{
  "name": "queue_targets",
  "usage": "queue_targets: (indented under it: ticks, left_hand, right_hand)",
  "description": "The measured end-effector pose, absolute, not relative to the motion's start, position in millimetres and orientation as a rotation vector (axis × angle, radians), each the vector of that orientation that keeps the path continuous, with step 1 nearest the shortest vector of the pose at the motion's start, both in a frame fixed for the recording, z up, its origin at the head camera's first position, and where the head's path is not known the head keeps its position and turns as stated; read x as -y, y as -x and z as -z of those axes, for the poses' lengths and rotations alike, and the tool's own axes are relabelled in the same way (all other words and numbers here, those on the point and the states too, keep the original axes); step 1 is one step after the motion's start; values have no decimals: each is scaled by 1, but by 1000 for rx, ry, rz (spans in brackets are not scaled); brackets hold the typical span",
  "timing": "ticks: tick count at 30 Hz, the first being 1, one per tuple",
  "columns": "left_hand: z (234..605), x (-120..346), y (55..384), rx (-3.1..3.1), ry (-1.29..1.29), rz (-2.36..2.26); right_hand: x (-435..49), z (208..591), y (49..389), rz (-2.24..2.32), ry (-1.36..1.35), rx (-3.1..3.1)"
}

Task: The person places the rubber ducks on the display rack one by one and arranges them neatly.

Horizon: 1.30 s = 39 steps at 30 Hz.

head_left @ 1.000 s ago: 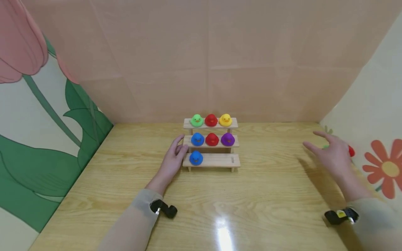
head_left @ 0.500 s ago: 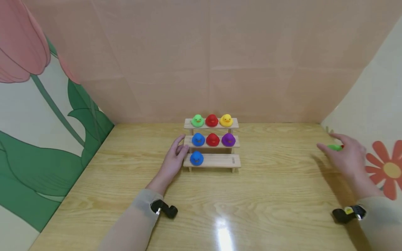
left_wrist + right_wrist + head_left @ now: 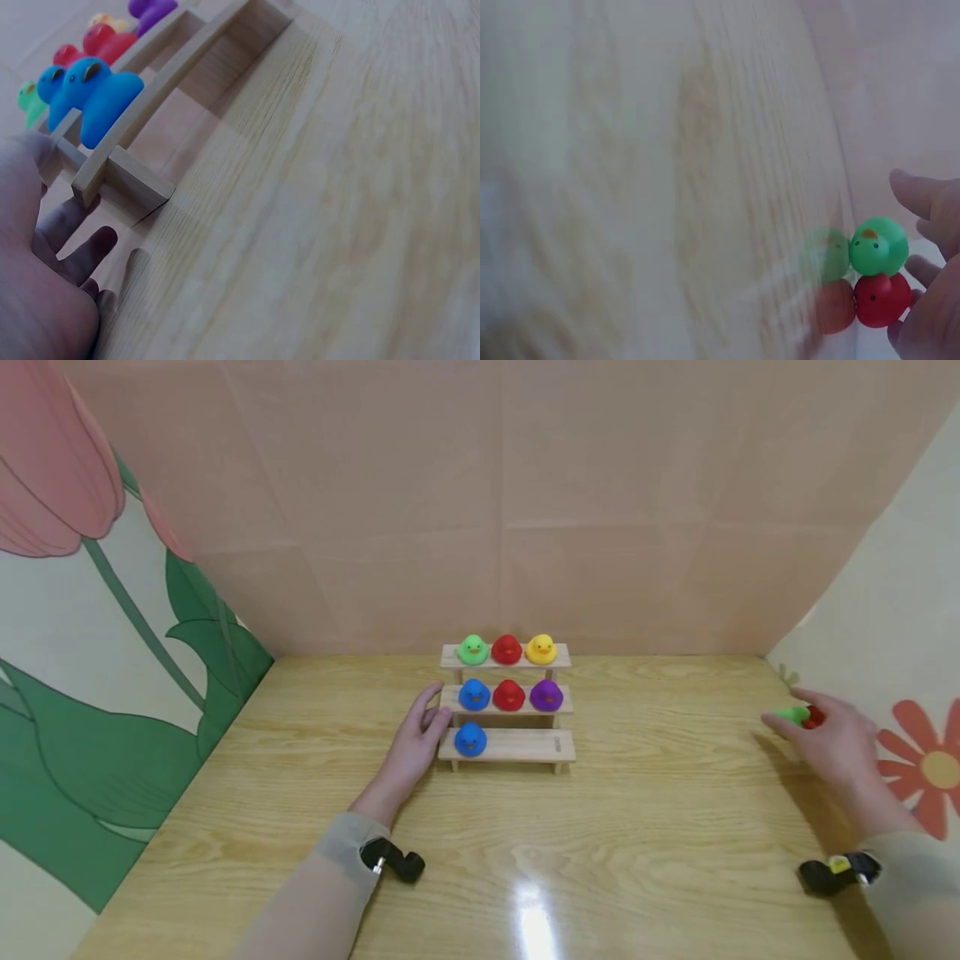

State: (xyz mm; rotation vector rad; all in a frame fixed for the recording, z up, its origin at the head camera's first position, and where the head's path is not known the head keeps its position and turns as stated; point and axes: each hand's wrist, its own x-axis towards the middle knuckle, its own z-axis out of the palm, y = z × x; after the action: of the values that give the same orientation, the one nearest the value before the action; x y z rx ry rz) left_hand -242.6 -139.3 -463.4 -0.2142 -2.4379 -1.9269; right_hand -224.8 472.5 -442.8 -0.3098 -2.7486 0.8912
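My left hand (image 3: 412, 733) lies beside the left end of a three-tier wooden display stand (image 3: 525, 744). In the left wrist view its fingertips are right at the ends of the tiers. A blue rubber duck (image 3: 470, 739) sits at the left of the lowest tier. Far to the right, my right hand (image 3: 836, 739) reaches round a green rubber duck (image 3: 879, 246) and a red rubber duck (image 3: 883, 300), which stand side by side. Its thumb is spread beside the green duck with a gap in the right wrist view; the other fingers are behind the pair, partly hidden.
On the middle tier are a blue duck (image 3: 474, 694), a red duck (image 3: 509, 695) and a purple duck (image 3: 546, 695). The top tier carries a green duck (image 3: 473, 649), a red duck (image 3: 507, 649) and a yellow duck (image 3: 542, 649). Walls border the wooden table (image 3: 637, 827).
My right hand has moved right, bringing its thumb and fingers around the green and red ducks at the right wall. The pair has shifted slightly left. The left hand has stayed beside the stand.
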Motion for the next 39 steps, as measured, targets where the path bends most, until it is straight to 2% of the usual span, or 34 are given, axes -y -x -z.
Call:
queue_targets:
  ticks: [17, 29, 39]
  left_hand:
    - [464, 140, 243, 2421, 209, 1948]
    - [465, 139, 245, 2409, 204, 1956]
    - [465, 138, 244, 2389, 195, 1987]
  right_hand:
    - [-458, 454, 244, -851, 88, 2783]
    - [-436, 457, 259, -803, -179, 2736]
    - [-434, 460, 255, -896, -183, 2723]
